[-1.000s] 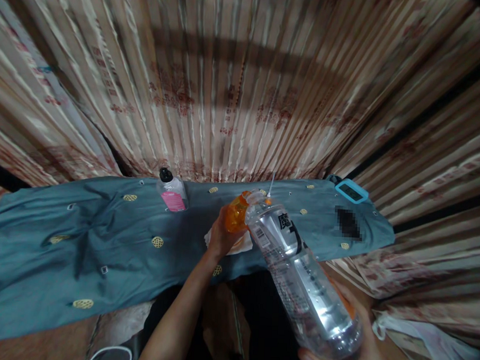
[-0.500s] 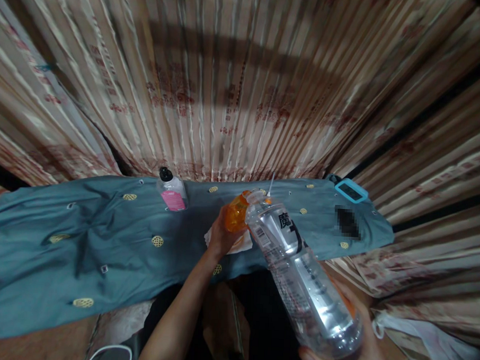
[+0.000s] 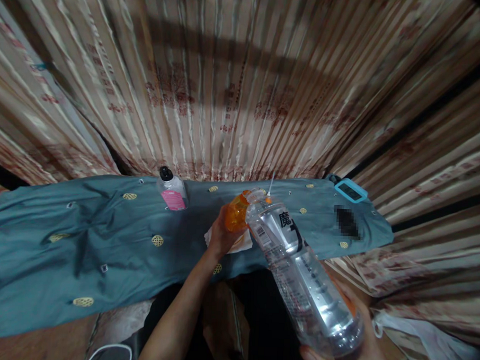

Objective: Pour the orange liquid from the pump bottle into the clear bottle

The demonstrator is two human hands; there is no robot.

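Clear plastic bottle (image 3: 299, 273), big, nearly empty, tilted with its base low and near the camera – right hand (image 3: 347, 349) cups the base from below, fingers wrapped round it, so the neck points up and away. Its open mouth sits right at the orange container (image 3: 237, 214), touching or just above; cannot tell which. That tilt reads as pouring from 1 vessel into the other.

Left hand (image 3: 222, 233) closed round the orange container, steadying it on the table edge so it stays put under the bottle mouth. White cloth or paper (image 3: 237, 245) lies under that hand, half hidden.

Blue-grey cloth (image 3: 82, 242) with small yellow dots covers the table, wrinkled. Farther back, well apart to the left – 1 small bottle (image 3: 171, 190) with black cap and pink label, upright. Far right corner holds a turquoise-framed device (image 3: 351, 190). Striped beige curtain (image 3: 244, 79) hangs behind everything.
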